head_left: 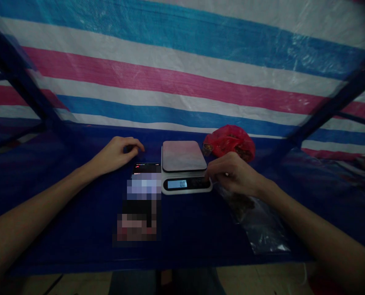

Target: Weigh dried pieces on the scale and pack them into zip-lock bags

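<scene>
A white digital scale (184,156) with a bare metal plate stands in the middle of the blue table, its lit display showing 0.0. My right hand (233,174) is at the scale's right front corner, fingers curled, fingertips at the panel's right end; whether they pinch anything is hidden. My left hand (119,152) rests on the table left of the scale, fingers loosely bent and apart, holding nothing. Between it and the scale lies a phone (145,167), mostly blurred out. Below my right hand lies a clear plastic bag (264,223) with brownish contents.
Behind my right hand sits a red plastic bag (230,141) of brownish pieces, with a small container (207,148) beside it. The blue table (194,233) ends at its front edge near my legs. A striped sheet (170,78) hangs behind, between dark frame bars.
</scene>
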The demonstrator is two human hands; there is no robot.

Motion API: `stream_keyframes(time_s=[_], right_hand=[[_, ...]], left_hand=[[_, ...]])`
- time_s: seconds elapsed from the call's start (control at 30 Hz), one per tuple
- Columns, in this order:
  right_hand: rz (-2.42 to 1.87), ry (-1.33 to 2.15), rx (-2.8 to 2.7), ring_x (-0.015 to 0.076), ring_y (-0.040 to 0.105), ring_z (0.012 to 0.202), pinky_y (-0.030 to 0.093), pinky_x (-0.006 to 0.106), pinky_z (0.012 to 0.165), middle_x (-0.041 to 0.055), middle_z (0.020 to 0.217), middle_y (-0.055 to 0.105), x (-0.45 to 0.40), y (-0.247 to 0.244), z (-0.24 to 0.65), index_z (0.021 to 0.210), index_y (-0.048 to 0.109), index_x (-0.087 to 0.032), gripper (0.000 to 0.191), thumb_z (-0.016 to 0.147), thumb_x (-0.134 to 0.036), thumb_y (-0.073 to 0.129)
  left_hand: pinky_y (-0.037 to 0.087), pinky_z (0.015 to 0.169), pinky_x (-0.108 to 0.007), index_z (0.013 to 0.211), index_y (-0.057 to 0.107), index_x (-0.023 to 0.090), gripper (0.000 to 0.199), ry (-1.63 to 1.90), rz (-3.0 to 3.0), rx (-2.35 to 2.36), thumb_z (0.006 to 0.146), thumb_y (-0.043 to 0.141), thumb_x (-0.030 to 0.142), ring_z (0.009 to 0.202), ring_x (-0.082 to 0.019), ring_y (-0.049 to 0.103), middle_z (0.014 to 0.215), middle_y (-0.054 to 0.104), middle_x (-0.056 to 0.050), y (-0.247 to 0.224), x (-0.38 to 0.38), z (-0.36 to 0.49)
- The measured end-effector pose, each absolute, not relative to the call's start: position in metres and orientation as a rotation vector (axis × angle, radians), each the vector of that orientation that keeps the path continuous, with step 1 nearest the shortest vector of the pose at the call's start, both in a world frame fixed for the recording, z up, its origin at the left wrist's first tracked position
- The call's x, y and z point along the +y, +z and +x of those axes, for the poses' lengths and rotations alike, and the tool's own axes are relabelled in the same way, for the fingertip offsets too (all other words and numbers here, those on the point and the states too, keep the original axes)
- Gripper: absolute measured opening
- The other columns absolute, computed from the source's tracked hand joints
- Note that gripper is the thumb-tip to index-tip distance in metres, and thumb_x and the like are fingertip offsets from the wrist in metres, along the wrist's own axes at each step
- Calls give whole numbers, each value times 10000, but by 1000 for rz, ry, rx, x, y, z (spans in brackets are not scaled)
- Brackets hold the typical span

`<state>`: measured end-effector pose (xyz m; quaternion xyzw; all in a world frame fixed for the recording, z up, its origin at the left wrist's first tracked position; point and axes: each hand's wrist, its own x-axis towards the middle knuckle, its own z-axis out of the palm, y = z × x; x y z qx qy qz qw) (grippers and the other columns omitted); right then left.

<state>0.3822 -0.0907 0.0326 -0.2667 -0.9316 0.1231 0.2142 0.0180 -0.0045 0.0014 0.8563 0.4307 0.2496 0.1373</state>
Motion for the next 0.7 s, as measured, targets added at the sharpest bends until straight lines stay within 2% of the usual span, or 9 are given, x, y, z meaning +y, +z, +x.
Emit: stream_keyframes(time_s=[0.07,0.13,0.17,0.23,0.3,0.33,0.4,0.5,0.7], right_hand=[[-804,224,-2443,126,631,595,439,241,597,13,690,709,-84,30,386,725,697,-171,331,678,-4,415],[-924,56,-2282,156,674,699,491,267,679,28,782,736,-73,28,392,765,699,-182,325,728,1,432],[-985,-19,-2221,185,697,803,521,298,757,46,883,754,-68,26,395,853,719,-187,323,774,-14,458],[-1078,-108,-2185,259,681,1076,525,408,959,91,1167,733,-56,21,402,1163,701,-203,343,867,-108,555],[-1144,-108,-2233,315,600,1263,460,509,1093,127,1378,641,-47,14,408,1422,557,-220,534,899,-248,665],[-1179,-79,-2260,330,581,1294,441,535,1115,141,1415,614,-43,10,410,1484,495,-219,627,897,-301,700],[-1249,15,-2269,332,607,1258,455,539,1098,156,1370,636,-39,2,413,1521,444,-203,686,904,-337,712],[-1278,158,-2208,301,669,1141,495,495,1046,137,1219,701,-37,-1,413,1518,434,-185,664,919,-307,693],[-1156,237,-2060,255,696,1041,525,443,996,111,1137,723,-53,33,392,1490,420,-177,671,897,-284,715]], left_hand=[[506,789,-321,935,745,192,331,731,2476,1240,898,458,354,832,-200,703,896,764,-38,2,-4,18],[507,783,-322,943,745,189,336,733,2480,1235,897,456,354,830,-201,700,903,762,-42,1,-4,17],[506,780,-323,943,746,188,340,733,2484,1234,897,455,358,826,-201,698,903,761,-43,1,-4,17],[505,781,-324,941,747,188,349,727,2494,1232,901,450,368,823,-200,692,905,760,-46,1,-4,17],[504,782,-322,937,747,191,354,724,2500,1223,905,448,379,819,-197,687,901,760,-45,0,-4,17],[503,782,-320,935,747,193,354,728,2501,1214,906,450,383,816,-196,685,899,760,-45,0,-4,18],[503,778,-317,934,749,195,351,744,2503,1195,907,456,387,807,-193,682,893,760,-44,-1,-4,18],[502,774,-313,930,754,204,343,773,2518,1172,907,463,383,809,-194,680,897,764,-42,0,-4,19],[501,745,-305,930,763,203,344,797,2548,1166,897,456,355,779,-192,674,883,767,-44,3,-5,19]])
